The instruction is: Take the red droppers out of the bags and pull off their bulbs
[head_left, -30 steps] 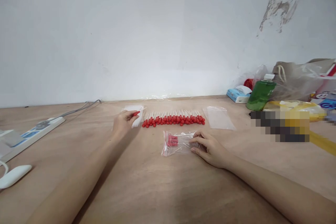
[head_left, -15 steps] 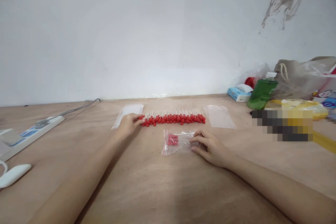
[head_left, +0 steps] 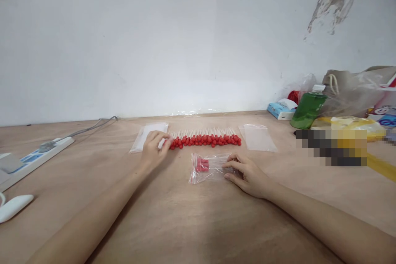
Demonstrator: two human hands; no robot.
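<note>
In the head view, the row of red-tipped sticks (head_left: 206, 140) is touched at its left end by the left hand (head_left: 154, 149), whose fingers are curled – whether a stick is pinched cannot be told. The clear bag (head_left: 215, 168) is laid in front of the row, its right end touched by the right hand (head_left: 249, 175), with thumb and fingers held apart. Thin, shiny, crinkled plastic is shown, with red cylinders (head_left: 203, 165) seen inside. The sticks are pale and slender, capped with rounded red heads – all laid on smooth, wood-patterned tabletop (head_left: 185, 222).
</note>
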